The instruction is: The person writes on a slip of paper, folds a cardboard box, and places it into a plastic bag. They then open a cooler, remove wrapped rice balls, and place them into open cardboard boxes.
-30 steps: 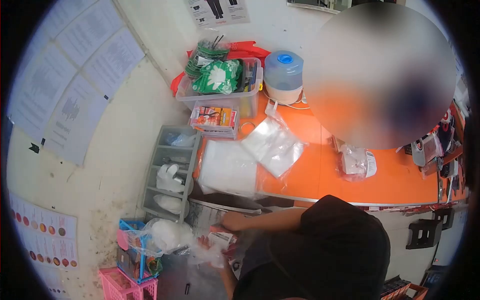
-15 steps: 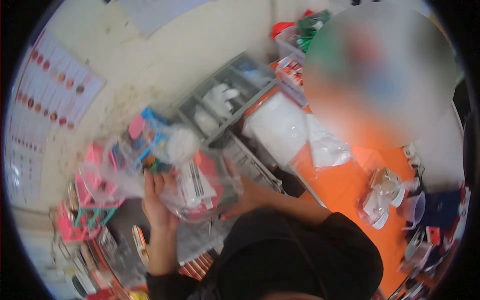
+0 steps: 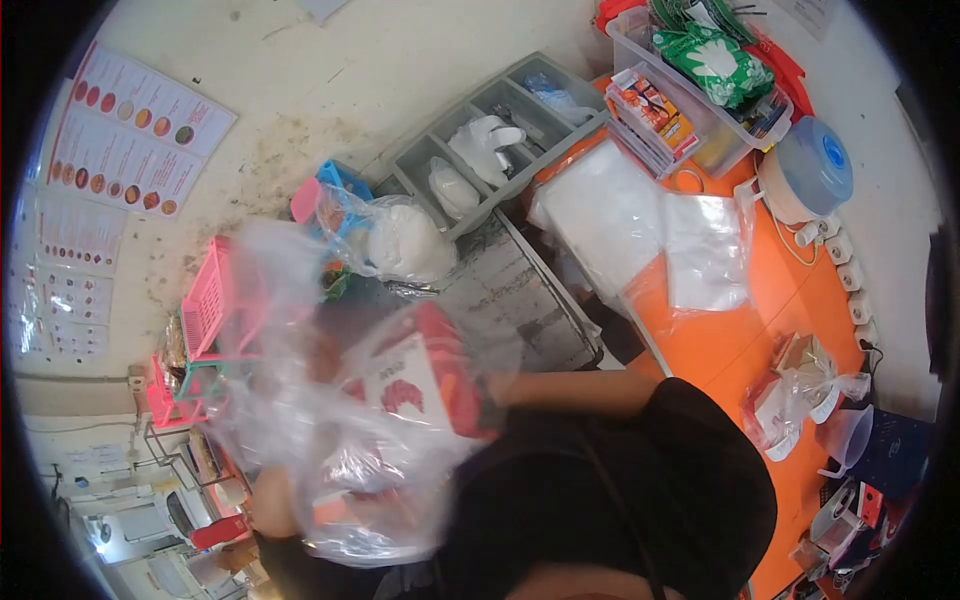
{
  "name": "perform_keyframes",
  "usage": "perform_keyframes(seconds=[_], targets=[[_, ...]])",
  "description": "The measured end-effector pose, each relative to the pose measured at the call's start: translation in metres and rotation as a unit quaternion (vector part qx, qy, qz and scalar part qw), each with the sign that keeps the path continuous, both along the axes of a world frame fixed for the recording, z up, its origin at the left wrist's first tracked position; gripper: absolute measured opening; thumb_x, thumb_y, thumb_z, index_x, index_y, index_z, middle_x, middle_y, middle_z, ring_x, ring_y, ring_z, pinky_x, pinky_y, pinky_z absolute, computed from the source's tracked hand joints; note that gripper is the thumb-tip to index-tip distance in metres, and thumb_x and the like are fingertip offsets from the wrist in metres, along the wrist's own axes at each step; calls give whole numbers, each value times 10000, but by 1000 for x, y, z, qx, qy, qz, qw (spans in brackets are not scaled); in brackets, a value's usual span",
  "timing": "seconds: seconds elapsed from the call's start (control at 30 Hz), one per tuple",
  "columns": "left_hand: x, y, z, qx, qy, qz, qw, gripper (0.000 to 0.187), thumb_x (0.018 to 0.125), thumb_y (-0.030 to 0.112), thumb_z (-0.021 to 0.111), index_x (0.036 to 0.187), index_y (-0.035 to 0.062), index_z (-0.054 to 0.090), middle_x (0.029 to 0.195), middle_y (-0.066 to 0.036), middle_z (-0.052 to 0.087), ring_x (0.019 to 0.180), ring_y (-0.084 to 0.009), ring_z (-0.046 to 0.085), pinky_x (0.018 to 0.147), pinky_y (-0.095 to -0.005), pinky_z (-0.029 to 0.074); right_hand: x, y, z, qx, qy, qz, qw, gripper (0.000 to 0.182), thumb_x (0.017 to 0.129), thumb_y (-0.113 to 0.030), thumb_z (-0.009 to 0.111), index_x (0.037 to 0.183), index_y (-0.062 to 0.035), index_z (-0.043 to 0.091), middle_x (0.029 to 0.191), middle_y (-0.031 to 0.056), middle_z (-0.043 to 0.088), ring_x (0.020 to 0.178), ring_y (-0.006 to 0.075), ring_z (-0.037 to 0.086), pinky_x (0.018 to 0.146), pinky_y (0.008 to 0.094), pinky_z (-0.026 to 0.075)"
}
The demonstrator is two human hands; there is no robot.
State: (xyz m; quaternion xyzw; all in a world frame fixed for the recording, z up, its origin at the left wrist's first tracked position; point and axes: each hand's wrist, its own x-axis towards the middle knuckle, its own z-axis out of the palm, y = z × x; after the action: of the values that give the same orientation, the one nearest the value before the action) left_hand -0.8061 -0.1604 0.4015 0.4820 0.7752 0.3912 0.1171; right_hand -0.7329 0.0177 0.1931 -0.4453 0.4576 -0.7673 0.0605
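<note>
A clear plastic bag [image 3: 375,535] hangs in front of my body, its loose film smeared by motion. A red packet with a white label [image 3: 400,385] shows through the plastic, tilted. Something reddish also shows lower in the bag. My left hand [image 3: 318,350] is blurred behind the film at the bag's left side, closed on the plastic. From the right my forearm reaches to the packet's side; my right hand [image 3: 490,392] grips there, its fingers mostly hidden behind packet and film.
Beyond the hands stand a grey divided tray [image 3: 475,215] and a knotted bag of white stuff [image 3: 405,240]. Pink baskets [image 3: 205,310] are at left. Flat clear bags [image 3: 605,220], a filled plastic bin [image 3: 690,130] and a wrapped package [image 3: 790,395] lie on the orange table [image 3: 700,355].
The bag and packet have turned and dropped nearer my body, with loose film spreading leftward. My left forearm has shifted left and down. The view has tilted.
</note>
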Motion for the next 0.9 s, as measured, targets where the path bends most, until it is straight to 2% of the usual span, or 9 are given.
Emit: perform_keyframes(seconds=[0.2,0.33,0.43,0.5,0.57,0.6,0.73,0.8,0.9], targets=[[-10,-8,-18,31,51,65,996,536,902,493,484,972,-19,628,1087,-164,627,1015,-297,606,896,-407,463,30,13,54,-127,-152,-141,970,853,783,-338,791,1442,-94,308,1387,55,454,1307,235,427,1043,407,399],[-12,3,-31,-31,-25,9,999,445,945,377,441,1000,-26,621,1026,-159,645,950,-266,629,849,-388,496,7,-19,35,-337,-537,242,734,689,907,-525,547,1442,-128,369,1421,107,454,1297,227,455,1021,416,423],[-12,6,-45,-56,-61,-2,997,405,966,319,419,1013,-30,617,995,-157,654,918,-250,641,826,-379,513,-17,-74,-23,170,-395,-305,849,504,906,-423,570,1306,-119,539,1282,154,569,1187,208,552,939,373,480],[-10,-5,-70,57,-588,174,788,325,906,266,506,1028,-12,622,919,-115,664,830,-237,655,783,-379,528,-55,49,-15,370,-100,-308,871,336,884,-330,607,1119,-92,639,1055,166,661,1009,221,637,843,352,513],[-25,-90,-241,-73,-81,119,987,324,824,262,611,1030,14,638,894,-96,667,784,-246,663,738,-382,534,-105,108,-41,248,-275,-479,796,244,896,-240,602,1039,-44,619,897,126,676,827,250,649,764,377,505],[-33,-132,-325,-110,169,168,965,342,782,260,663,1032,27,646,881,-87,668,760,-251,667,715,-384,537,-135,136,-52,242,-259,-579,734,234,890,-179,619,1058,-16,628,936,112,683,882,209,657,779,338,505],[20,33,-246,100,-253,252,929,577,507,237,853,1035,91,672,992,-102,639,928,-266,627,775,-394,497,-230,186,-111,335,-177,-633,675,185,833,-128,586,942,-25,693,901,187,689,835,363,660,751,407,519],[24,60,-231,-117,12,205,972,566,483,205,845,1004,73,667,1021,-126,604,954,-309,587,814,-425,473,-259,181,-132,596,-131,-448,653,184,829,-136,610,948,-48,720,914,162,697,870,312,672,795,388,524],[20,75,-286,-110,19,210,971,519,506,150,801,998,58,662,1014,-147,570,941,-353,564,813,-445,466,-273,156,-132,522,-367,-239,732,183,803,-146,616,910,-68,743,916,156,705,896,315,674,809,401,533]])
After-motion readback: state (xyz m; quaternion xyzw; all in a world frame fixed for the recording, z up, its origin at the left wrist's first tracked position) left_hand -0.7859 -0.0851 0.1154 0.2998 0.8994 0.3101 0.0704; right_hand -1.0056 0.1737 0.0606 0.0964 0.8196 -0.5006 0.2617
